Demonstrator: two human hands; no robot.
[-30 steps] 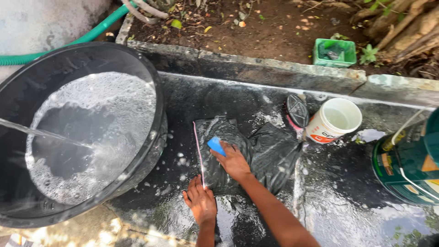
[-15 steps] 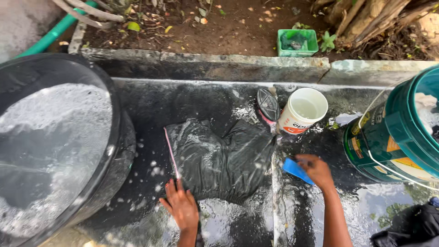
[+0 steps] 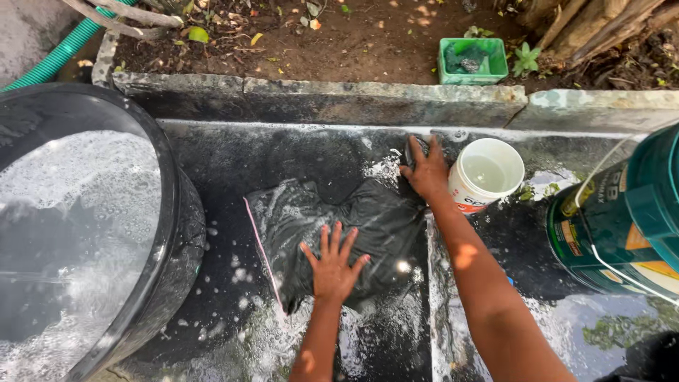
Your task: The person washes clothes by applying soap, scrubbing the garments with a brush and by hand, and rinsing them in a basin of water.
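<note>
A wet black cloth (image 3: 311, 212) with a pink edge lies spread on the soapy dark slab (image 3: 226, 163). My left hand (image 3: 332, 263) rests flat on the near middle of the cloth, fingers spread, holding nothing. My right hand (image 3: 426, 170) reaches past the cloth's far right corner and closes over a round dark brush (image 3: 410, 150), which it mostly hides. That brush lies right beside a small white tub (image 3: 488, 173) with water in it. The blue bar seen earlier is hidden.
A big black basin (image 3: 180, 212) of foamy water fills the left side, with a green hose (image 3: 60, 53) behind it. A green bucket (image 3: 622, 233) stands at the right. A stone curb (image 3: 318, 92) borders the slab; a small green basket (image 3: 472, 60) sits on soil beyond.
My right hand let go of the blue bar and moved from the slab at the right up to the round brush. My left hand shifted from the cloth's near corner onto its middle.
</note>
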